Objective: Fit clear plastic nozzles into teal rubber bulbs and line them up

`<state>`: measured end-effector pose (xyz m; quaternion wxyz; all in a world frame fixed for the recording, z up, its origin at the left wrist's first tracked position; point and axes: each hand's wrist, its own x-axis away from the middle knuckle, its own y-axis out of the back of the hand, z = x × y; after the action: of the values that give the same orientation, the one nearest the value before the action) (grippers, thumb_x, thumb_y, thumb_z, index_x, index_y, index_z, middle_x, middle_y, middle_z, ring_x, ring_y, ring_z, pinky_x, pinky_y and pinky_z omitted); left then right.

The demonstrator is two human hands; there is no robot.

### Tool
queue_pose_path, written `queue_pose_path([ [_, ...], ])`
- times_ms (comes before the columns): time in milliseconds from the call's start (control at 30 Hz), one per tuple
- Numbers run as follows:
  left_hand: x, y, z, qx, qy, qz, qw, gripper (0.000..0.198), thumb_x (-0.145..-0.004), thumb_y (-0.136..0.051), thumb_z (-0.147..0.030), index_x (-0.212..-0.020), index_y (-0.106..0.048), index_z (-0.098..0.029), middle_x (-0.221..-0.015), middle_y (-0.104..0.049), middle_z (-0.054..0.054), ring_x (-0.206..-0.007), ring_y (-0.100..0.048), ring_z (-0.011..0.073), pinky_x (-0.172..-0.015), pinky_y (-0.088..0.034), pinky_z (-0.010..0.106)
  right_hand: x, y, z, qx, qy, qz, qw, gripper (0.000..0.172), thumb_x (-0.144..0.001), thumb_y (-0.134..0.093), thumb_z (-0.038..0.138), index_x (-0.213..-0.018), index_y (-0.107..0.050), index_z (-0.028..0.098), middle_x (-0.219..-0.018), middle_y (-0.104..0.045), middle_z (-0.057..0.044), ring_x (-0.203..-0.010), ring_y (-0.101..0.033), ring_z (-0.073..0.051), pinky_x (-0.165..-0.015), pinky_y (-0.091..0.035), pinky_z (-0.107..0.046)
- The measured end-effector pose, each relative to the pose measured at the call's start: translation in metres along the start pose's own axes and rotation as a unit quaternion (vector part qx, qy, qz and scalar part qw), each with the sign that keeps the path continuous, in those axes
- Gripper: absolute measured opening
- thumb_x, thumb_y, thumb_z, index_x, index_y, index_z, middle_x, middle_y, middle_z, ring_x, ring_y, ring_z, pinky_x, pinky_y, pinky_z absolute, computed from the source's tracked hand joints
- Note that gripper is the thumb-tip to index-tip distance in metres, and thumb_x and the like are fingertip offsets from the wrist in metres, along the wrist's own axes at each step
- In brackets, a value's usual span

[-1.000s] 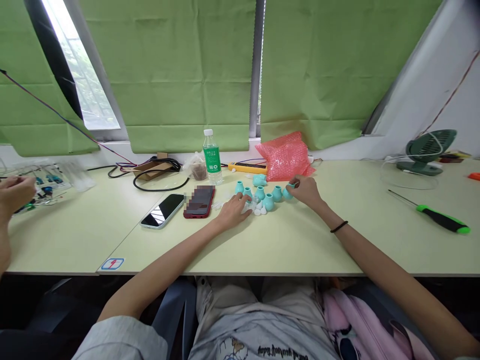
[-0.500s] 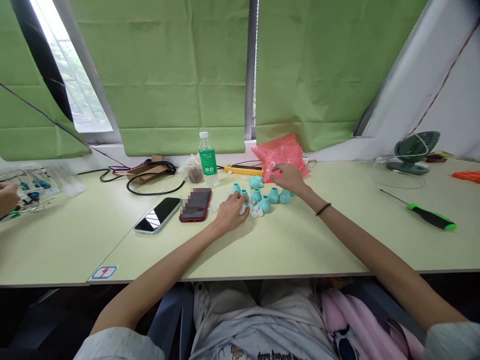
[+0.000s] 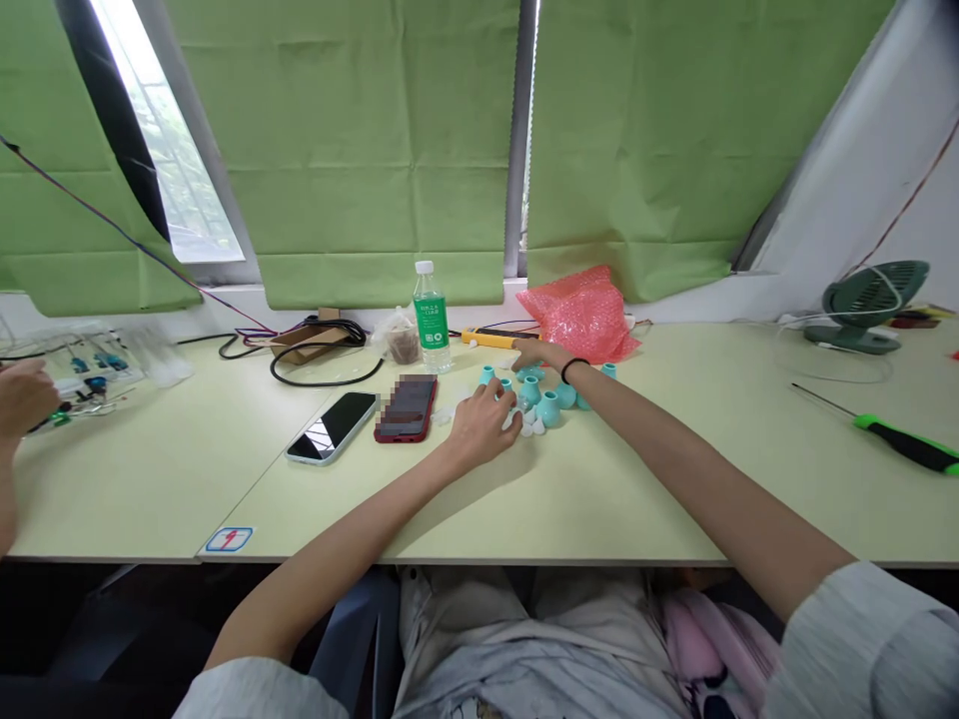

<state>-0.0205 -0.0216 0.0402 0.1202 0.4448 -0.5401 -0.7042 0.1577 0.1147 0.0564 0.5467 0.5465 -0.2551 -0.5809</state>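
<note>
Several small teal bulb-shaped pieces with narrow necks [image 3: 549, 408] stand clustered on the table, with small white translucent pieces [image 3: 533, 426] in front of them. My left hand [image 3: 481, 427] is at the cluster's left side, fingers bent and apart, fingertips beside the teal and white pieces; I see nothing held in it. Reaching across the back of the group, my right hand [image 3: 543, 355] has its fingers stretched leftward, above a pale teal lump [image 3: 530, 372] and close to a yellow-and-black tool [image 3: 490, 339]. Its palm side is hidden.
Two phones, one dark red [image 3: 407, 409] and one pale-edged [image 3: 334, 427], lie left of my left hand. Behind them stand a water bottle [image 3: 433, 320] and coiled black cable [image 3: 330, 379]. Pink bubble wrap [image 3: 588, 315], a screwdriver [image 3: 899, 439], a fan [image 3: 861, 305] and another person's hand [image 3: 26, 397] also show.
My right hand has moved left and lower, from near the bubble wrap to over the back pieces. My left hand stays by the cluster. The view has shifted slightly.
</note>
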Motion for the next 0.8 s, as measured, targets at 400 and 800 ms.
queue_pose_path([
  [400, 0.002, 0.004, -0.002, -0.006, 0.027, 0.036, 0.999, 0.026, -0.078, -0.032, -0.036, -0.092, -0.048, -0.021, -0.097, -0.044, 0.006, -0.084, -0.047, 0.0174, -0.057, -0.04, 0.026, 0.011, 0.015, 0.0, 0.094, -0.109, 0.216, 0.966, 0.039, -0.05, -0.066, 0.038, -0.077, -0.057, 0.011, -0.072, -0.059, -0.006, -0.062, -0.055, -0.016, -0.049, -0.042, -0.022],
  [800, 0.002, 0.004, -0.001, 0.003, 0.021, 0.026, 0.999, 0.025, -0.078, -0.032, -0.036, -0.089, -0.049, -0.02, -0.095, -0.045, 0.006, -0.083, -0.047, 0.0174, -0.056, -0.04, 0.026, 0.009, 0.005, 0.009, 0.222, -0.079, 0.054, 0.97, 0.048, -0.049, -0.071, 0.023, -0.091, -0.054, 0.007, -0.097, -0.054, -0.022, -0.093, -0.049, -0.031, -0.072, -0.037, -0.034],
])
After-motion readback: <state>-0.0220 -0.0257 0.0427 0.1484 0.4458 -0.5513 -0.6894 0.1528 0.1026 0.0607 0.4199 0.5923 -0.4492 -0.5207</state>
